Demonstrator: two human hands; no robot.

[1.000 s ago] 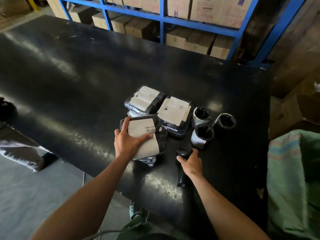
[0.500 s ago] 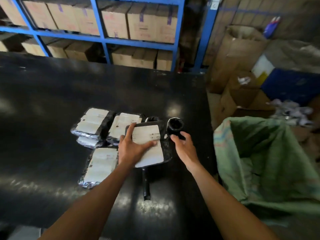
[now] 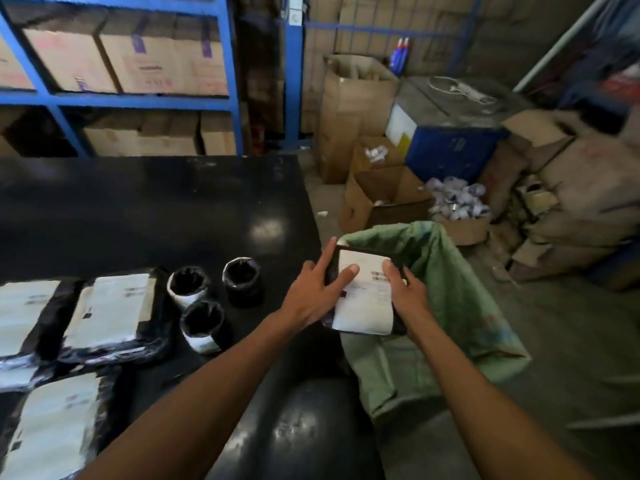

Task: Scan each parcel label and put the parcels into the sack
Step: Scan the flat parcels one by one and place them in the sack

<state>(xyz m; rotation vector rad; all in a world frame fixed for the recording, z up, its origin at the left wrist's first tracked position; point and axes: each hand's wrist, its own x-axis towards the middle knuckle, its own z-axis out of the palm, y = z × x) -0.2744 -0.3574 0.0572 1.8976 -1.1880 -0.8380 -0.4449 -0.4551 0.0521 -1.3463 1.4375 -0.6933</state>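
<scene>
Both hands hold one flat black parcel (image 3: 367, 299) with a white label, past the table's right edge and over the mouth of the green sack (image 3: 450, 299). My left hand (image 3: 318, 292) grips its left side, thumb on the label. My right hand (image 3: 405, 292) grips its right side. Three flat labelled parcels (image 3: 110, 310) lie at the left on the black table (image 3: 173, 216). Beside them stand three small round black parcels (image 3: 204, 303) with white labels. The scanner is not in view.
Blue shelving (image 3: 228, 81) with cardboard boxes stands behind the table. Open cartons (image 3: 381, 199), a blue box (image 3: 450, 147) and crumpled paper (image 3: 457, 199) crowd the floor beyond the sack. Grey floor lies at the right.
My right hand let go of the scanner and took the parcel's right side. Both hands carried the parcel rightward off the table to above the sack. The view swung right.
</scene>
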